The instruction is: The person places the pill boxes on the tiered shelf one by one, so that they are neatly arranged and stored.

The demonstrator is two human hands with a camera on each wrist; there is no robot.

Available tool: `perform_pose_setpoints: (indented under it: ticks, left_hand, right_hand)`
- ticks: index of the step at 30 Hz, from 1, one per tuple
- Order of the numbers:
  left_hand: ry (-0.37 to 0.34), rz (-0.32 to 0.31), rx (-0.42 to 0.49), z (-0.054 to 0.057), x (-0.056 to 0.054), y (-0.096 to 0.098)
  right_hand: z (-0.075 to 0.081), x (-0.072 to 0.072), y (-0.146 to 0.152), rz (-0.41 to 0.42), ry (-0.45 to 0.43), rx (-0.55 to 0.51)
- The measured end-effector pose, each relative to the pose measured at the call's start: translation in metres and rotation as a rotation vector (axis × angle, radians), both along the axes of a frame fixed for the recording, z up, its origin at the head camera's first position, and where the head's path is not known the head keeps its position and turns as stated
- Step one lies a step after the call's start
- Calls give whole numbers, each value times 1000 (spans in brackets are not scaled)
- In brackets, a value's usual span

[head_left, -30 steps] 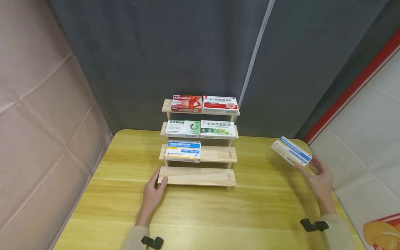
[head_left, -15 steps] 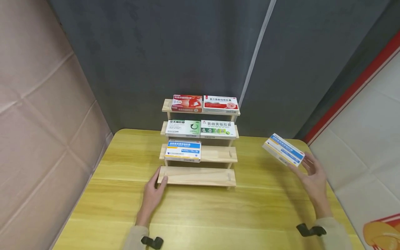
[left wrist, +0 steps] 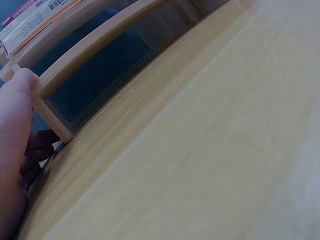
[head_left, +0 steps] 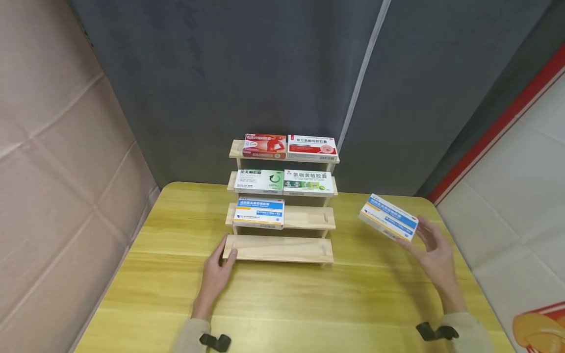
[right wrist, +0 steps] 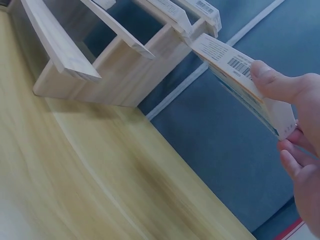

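Observation:
A stepped wooden display rack point(head_left: 282, 248) stands on the table. My left hand point(head_left: 216, 274) grips the left end of its lowest step, thumb on the front edge, as the left wrist view also shows. Off to the right of the rack, my right hand point(head_left: 434, 257) pinches a blue-and-white medicine box point(head_left: 388, 217) by its near right end, holding it tilted above the table. In the right wrist view the thumb presses beside the barcode on this box point(right wrist: 227, 62). A similar blue-and-white medicine box point(head_left: 259, 213) lies on the left of the third step down.
The top step bears a red medicine box point(head_left: 264, 146) and a red-and-white one point(head_left: 312, 148). Below them sit a green-and-white box point(head_left: 258, 182) and another white box with green point(head_left: 308, 183). A dark grey curtain point(head_left: 265, 73) hangs behind the wooden table point(head_left: 282, 304).
My right hand has moved left with the medicine box, toward the rack. The left hand has stayed in place on the rack's lowest step.

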State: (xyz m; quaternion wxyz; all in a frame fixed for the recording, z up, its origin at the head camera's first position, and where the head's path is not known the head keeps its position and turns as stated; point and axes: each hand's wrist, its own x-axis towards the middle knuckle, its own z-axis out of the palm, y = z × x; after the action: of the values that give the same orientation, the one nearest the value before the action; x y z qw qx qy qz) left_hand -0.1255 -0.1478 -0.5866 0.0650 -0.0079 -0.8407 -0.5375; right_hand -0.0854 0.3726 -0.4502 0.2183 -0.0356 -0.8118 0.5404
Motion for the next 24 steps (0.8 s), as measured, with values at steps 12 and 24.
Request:
perform_pose_setpoints:
  ticks: [12,24]
  left_hand:
    - [8,-5,10,0,-1,0]
    - [-1,-6,-4,0,0,0]
  right_hand:
    - [-1,0,-18,181,27,65]
    - [-1,-6,-38,279,-8,143]
